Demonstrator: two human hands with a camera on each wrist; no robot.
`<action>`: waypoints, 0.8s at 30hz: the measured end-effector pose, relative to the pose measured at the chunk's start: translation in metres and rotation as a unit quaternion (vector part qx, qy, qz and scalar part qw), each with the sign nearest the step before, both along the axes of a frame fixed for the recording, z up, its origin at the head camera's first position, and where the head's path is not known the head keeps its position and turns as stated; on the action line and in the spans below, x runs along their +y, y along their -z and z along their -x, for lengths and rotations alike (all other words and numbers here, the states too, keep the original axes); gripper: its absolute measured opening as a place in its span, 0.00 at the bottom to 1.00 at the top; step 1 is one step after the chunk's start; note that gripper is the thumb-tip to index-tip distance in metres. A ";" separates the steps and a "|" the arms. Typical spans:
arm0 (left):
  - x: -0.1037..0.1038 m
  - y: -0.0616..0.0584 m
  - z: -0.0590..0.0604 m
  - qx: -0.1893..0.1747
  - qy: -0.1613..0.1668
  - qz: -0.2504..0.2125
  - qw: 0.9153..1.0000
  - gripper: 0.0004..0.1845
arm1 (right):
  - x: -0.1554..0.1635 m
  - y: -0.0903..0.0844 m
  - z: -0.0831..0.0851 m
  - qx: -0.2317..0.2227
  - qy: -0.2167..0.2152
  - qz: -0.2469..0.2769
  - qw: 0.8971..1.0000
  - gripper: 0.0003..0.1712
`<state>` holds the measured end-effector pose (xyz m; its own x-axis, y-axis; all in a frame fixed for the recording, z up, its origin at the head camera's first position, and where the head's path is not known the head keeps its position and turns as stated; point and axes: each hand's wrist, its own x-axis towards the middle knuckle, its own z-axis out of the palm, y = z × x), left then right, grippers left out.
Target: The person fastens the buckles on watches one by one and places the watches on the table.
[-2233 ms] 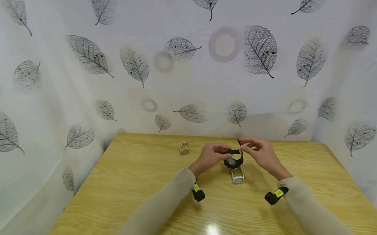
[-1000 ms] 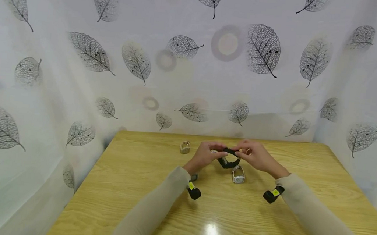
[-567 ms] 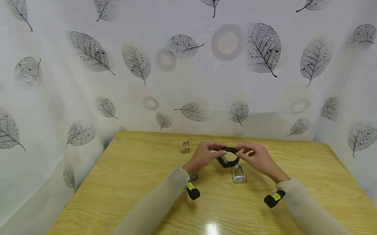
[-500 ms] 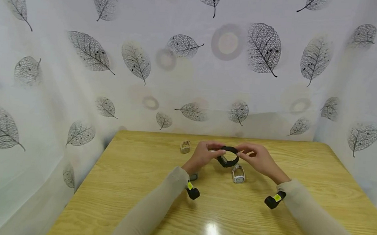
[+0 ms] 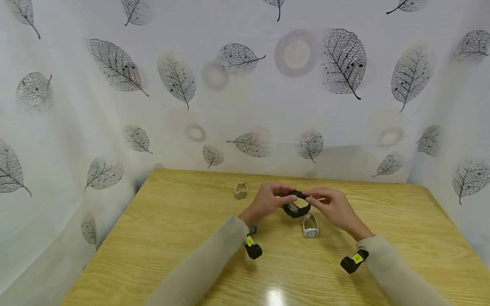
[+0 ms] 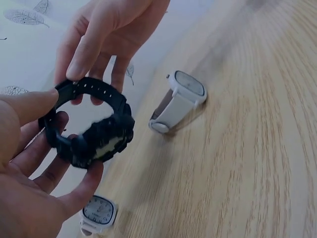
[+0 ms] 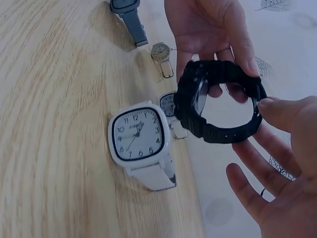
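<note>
Both hands hold a black sports wristwatch (image 5: 295, 211) above the far part of the table, its strap ends brought together in a loop. My left hand (image 5: 267, 205) grips it from the left, thumb on the strap and fingers under the case (image 6: 106, 139). From the right, my right hand (image 5: 336, 210) pinches the strap where its ends overlap, as the right wrist view shows with the thumb on the band (image 7: 257, 106). Just below the held watch stands a white square-faced wristwatch (image 5: 310, 232) with a white strap.
Farther left is a small light-strapped watch (image 5: 240, 191). A grey watch (image 7: 131, 27) lies by the left wrist, partly hidden in the head view. Another white square watch (image 6: 99, 210) stands behind the left hand. A leaf-print curtain (image 5: 231, 108) hangs behind the wooden table (image 5: 170, 224).
The strap's free end, raised apart in the right hand at first, has come down to the other end, so the band forms a loop. The watch has shifted slightly left.
</note>
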<state>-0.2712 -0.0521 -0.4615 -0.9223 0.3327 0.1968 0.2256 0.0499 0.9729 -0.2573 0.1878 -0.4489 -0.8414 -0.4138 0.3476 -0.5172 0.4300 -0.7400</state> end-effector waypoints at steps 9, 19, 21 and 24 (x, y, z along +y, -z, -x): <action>0.007 0.004 0.000 0.007 0.001 0.008 1.000 0.14 | -0.005 -0.001 0.000 0.026 0.016 -0.024 0.999 0.13; 0.008 0.004 -0.001 -0.017 -0.009 0.001 1.000 0.14 | -0.004 0.002 0.001 0.024 0.024 -0.020 0.999 0.14; 0.008 0.003 -0.001 -0.032 -0.012 -0.009 0.999 0.15 | -0.003 0.003 0.002 0.022 0.024 -0.016 0.999 0.15; 0.006 0.003 0.001 -0.063 -0.017 -0.039 0.997 0.16 | -0.003 0.005 0.003 0.020 0.020 -0.006 1.000 0.18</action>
<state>-0.2725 -0.0460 -0.4645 -0.9518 0.2887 0.1034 0.1015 -0.0213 0.9946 -0.2599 0.1853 -0.4536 -0.8424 -0.3848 0.3771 -0.5291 0.4587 -0.7139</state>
